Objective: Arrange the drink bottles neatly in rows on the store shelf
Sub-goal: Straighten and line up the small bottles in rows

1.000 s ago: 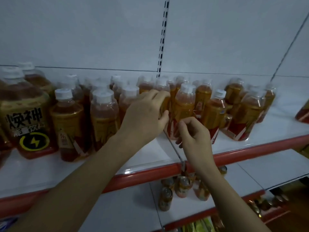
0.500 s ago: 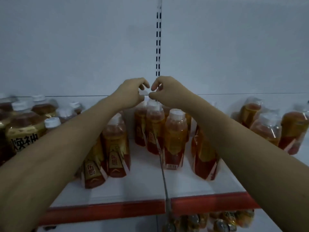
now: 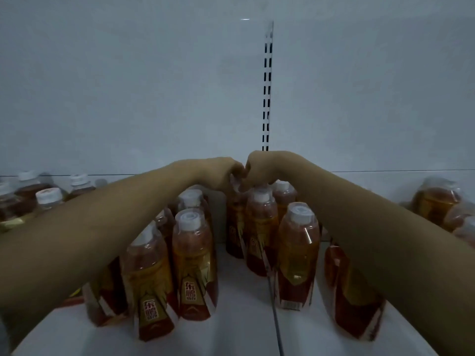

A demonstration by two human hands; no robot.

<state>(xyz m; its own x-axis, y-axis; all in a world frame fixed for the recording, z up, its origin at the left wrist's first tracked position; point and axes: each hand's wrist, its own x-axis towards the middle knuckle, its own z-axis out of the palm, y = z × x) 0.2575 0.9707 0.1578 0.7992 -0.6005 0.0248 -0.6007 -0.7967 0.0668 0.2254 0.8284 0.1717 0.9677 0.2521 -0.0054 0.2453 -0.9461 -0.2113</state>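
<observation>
Amber drink bottles with white caps and red-gold labels stand on the white shelf. Both my arms reach to the back of the middle cluster. My left hand curls its fingers over the top of a rear bottle. My right hand curls over the cap of the bottle beside it. The two hands touch at the knuckles, and the caps under them are mostly hidden. In front stand a right bottle and two left bottles.
More bottles stand at the far left and far right, and one under my right forearm. A seam splits the shelf. The white back panel carries a slotted upright.
My hands left the front bottles, reached to the back of the cluster and came down onto two rear bottle tops. The view has moved closer to the shelf.
</observation>
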